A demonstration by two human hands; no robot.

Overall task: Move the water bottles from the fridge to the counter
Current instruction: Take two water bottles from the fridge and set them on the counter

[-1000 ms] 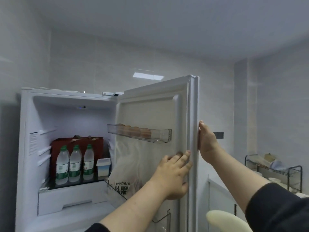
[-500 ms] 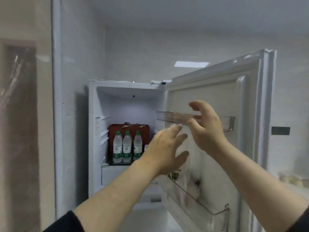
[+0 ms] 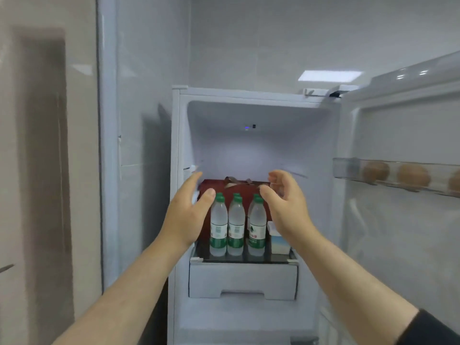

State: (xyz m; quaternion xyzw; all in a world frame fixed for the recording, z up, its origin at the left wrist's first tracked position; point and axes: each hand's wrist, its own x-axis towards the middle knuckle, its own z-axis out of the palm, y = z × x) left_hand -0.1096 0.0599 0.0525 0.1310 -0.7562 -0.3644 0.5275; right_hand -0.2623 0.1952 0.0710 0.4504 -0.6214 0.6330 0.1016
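The white fridge (image 3: 181, 135) stands open in front of me. Clear water bottles with green caps and green labels stand upright on its dark glass shelf (image 3: 268, 258): a left one (image 3: 218, 226), a middle one (image 3: 236, 226) and a right one (image 3: 257, 226), with more caps showing behind them. My left hand (image 3: 185, 215) is raised just left of the bottles, fingers apart, holding nothing. My right hand (image 3: 283, 207) hovers at the right of them, fingers curled but apart, also holding nothing. Neither hand touches a bottle.
A dark red bag (image 3: 239, 188) stands behind the bottles. A small white and blue carton (image 3: 278, 241) sits right of them. Below the shelf is a white drawer (image 3: 242, 280). The open door (image 3: 403, 220) at right carries a clear rack of eggs (image 3: 395, 174). A wall is at left.
Both hands have left the fridge door and moved in toward the bottles on the shelf. My view has turned to face the inside of the fridge and come closer.
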